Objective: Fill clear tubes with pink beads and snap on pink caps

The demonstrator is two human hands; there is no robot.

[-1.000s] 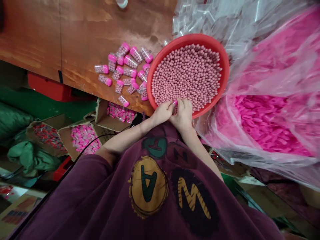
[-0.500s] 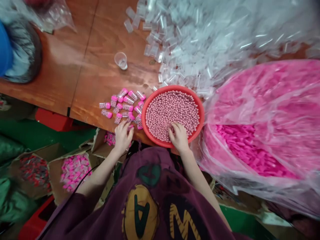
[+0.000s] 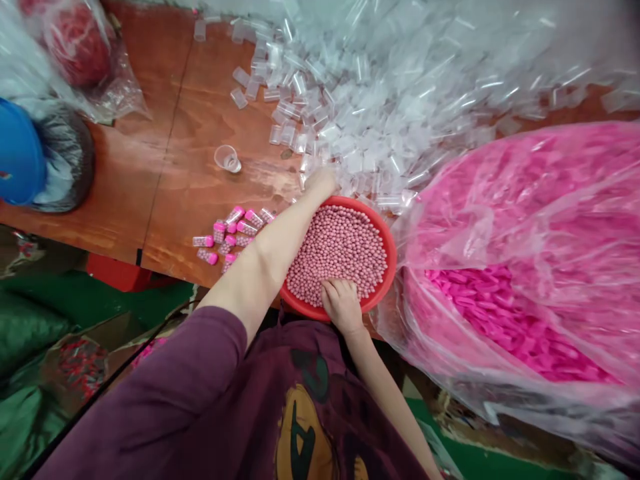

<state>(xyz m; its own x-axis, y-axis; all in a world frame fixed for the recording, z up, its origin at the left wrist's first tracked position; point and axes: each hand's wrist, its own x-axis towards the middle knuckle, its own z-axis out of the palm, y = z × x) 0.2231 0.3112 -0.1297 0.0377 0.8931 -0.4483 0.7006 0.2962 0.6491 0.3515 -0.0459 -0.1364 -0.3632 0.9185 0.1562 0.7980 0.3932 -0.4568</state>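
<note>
My left hand (image 3: 323,179) is stretched past the far rim of the red bowl (image 3: 392,260), at the edge of a heap of clear plastic tubes (image 3: 350,127). It is blurred and its fingers cannot be made out. Small pink beads (image 3: 345,250) fill the bowl. Over the near side of the beads rests my right hand (image 3: 343,303), its fingers curled together at their surface; what they hold, if anything, is hidden. Left of the bowl, several bead-filled tubes with pink caps (image 3: 235,228) lie on the table, partly covered by my left forearm.
A large clear bag of pink plastic pieces (image 3: 520,320) stands right of the bowl. On the wooden table (image 3: 165,160) are a small clear cup (image 3: 228,159) and, far left, a blue container (image 3: 20,153). Below the table edge are a red stool (image 3: 117,272) and boxes.
My left hand has moved from beside the capped tubes across to the clear tubes behind the bowl. My right hand remains at the beads, its fingers more curled. The view has shifted slightly.
</note>
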